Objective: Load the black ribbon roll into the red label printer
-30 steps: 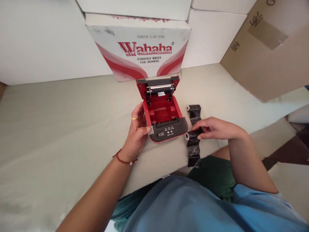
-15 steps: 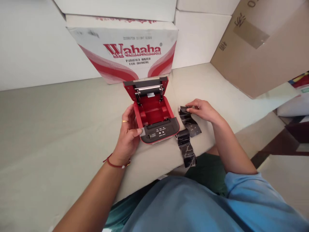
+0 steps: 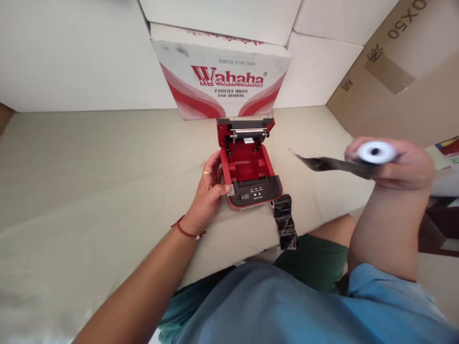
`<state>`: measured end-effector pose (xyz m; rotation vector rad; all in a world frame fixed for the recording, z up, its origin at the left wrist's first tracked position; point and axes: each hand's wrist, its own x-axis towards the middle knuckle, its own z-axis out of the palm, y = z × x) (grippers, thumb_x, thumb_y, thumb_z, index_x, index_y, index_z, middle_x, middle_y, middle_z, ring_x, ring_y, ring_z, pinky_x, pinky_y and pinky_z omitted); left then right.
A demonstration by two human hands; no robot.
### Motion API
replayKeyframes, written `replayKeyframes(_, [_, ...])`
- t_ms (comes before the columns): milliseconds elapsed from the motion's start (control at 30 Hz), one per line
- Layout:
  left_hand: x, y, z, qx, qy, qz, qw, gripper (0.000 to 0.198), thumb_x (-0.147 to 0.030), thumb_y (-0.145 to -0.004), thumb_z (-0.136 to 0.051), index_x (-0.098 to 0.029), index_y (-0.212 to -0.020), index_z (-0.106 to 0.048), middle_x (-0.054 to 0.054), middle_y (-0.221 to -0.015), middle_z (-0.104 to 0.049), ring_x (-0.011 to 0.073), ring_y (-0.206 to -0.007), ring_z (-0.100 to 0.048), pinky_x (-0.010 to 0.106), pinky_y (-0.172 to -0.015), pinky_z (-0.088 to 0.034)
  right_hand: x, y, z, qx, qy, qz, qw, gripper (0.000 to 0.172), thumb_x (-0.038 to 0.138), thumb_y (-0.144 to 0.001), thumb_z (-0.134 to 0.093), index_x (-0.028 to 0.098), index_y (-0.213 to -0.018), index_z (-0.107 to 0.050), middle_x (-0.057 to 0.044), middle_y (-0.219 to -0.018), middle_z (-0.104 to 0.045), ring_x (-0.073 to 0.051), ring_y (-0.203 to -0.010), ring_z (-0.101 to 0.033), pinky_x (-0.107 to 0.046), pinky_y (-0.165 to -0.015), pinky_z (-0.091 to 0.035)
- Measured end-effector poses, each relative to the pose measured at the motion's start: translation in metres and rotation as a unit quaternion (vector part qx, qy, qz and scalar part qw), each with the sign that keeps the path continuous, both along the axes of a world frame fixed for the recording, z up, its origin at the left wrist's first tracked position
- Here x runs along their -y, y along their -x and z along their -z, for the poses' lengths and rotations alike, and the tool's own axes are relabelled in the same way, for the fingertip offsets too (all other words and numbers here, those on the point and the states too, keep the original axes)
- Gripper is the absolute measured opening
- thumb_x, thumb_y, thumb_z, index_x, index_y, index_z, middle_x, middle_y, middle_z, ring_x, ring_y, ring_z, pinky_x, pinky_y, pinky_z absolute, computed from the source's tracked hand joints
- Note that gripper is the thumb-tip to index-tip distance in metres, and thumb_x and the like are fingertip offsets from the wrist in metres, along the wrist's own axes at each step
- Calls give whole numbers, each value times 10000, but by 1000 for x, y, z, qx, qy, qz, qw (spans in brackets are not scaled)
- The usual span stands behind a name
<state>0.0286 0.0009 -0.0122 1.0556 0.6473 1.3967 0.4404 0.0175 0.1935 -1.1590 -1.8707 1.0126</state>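
My left hand (image 3: pixel 210 188) grips the left side of a small red and black printer (image 3: pixel 263 192), the thumb on its front panel and the fingers along its side. The printer's lid (image 3: pixel 245 130) stands up at the back, showing a roller inside it and a bare red compartment (image 3: pixel 247 167) below. Off to the right, my right hand (image 3: pixel 409 165) is closed around a roll of black ribbon (image 3: pixel 376 152) with a white core end facing me. Its loose black strip trails to the left. A second black ribbon roll (image 3: pixel 283 203) lies at the printer's front right corner, partly unrolled toward the table edge.
A Wahaha water carton (image 3: pixel 229 81) stands right behind the printer, with white boxes (image 3: pixel 322 67) around it. A large brown cardboard box (image 3: pixel 394 86) is at the back right. A pale cloth (image 3: pixel 118 191) covers the table.
My right hand has lifted the upper ribbon roll off the table and carried it up and to the right. The left hand stays on the printer; the view has shifted left.
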Motion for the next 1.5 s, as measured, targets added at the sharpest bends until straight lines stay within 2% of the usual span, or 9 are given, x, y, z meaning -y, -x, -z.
replayKeyframes(100, [-1,0,2,-3,-6,-1,1000,948,-543,-792,-1024,-429,-1639,-612,30,-1845,-509,373,-1697,-494,522,-1364,-512,-4,12,-30,5,16,-176,984,609,862,-823,-925,269,-698,-859,-45,-673,-772,-91,-552,-653,-402,-589,-448])
replayKeyframes(233, [0,0,2,-7,-10,-4,1000,957,-548,-803,-1019,-418,-1652,-597,45,-1857,-496,384,-1693,-504,535,-1364,-512,-22,76,-23,114,80,-299,944,518,800,-902,-903,292,-996,-940,-62,-931,-831,-154,-736,-726,-352,-732,-597])
replayKeyframes(333, [1,0,2,-6,-5,-9,1000,944,-531,-807,-1023,-425,-1646,-605,43,-1852,-511,382,-1686,-522,539,-1359,-517,-35,131,12,143,56,-210,966,446,596,-919,-940,251,-1202,-921,-30,-985,-786,-160,-780,-663,-323,-750,-568])
replayKeyframes(500, [0,0,5,-12,-14,-13,1000,939,-551,-811,-1020,-425,-1646,-609,48,-1824,-545,380,-1643,-570,537,-1334,-536,-42,183,61,252,47,-52,965,362,269,-962,-846,225,-1317,-898,28,-774,-723,-182,-717,-648,-330,-743,-488])
replayKeyframes(700, [-1,-1,8,-25,-23,-10,999,987,-590,-813,-1010,-431,-1680,-568,45,-1827,-537,385,-1692,-511,565,-1394,-460,-44,205,64,431,-49,25,901,355,299,-1003,-818,341,-1343,-909,-73,-1076,-902,-323,-972,-792,-412,-827,-545])
replayKeyframes(967, [1,-1,6,-37,-42,-2,998,966,-573,-870,-954,-423,-1718,-516,48,-1874,-482,391,-1763,-422,579,-1443,-390,-40,232,62,549,-119,-6,827,216,204,-1047,-688,198,-1023,-902,-200,-948,-891,-357,-919,-828,-413,-735,-552])
replayKeyframes(1200, [1,0,6,-46,-44,-4,998,955,-560,-885,-936,-411,-1726,-510,57,-1875,-481,390,-1762,-431,570,-1436,-412,-39,229,53,492,-86,-52,865,397,133,-1071,-631,227,-1413,-808,-154,-1252,-903,-341,-1051,-841,-404,-845,-568])
replayKeyframes(1367, [3,0,4,-41,-28,-4,999,956,-575,-881,-953,-422,-1716,-513,54,-1865,-499,387,-1754,-450,576,-1419,-439,-18,198,53,250,-115,-99,956,273,298,-1172,-617,229,-1228,-875,-94,-1184,-896,-261,-1069,-821,-395,-991,-613])
replayKeyframes(1500, [5,0,4,-42,-27,-11,999,934,-556,-891,-947,-425,-1711,-520,47,-1874,-485,385,-1753,-447,573,-1415,-442,19,170,60,143,-202,-120,961,266,383,-1191,-642,295,-1227,-890,-88,-1289,-893,-267,-1160,-811,-460,-1061,-650])
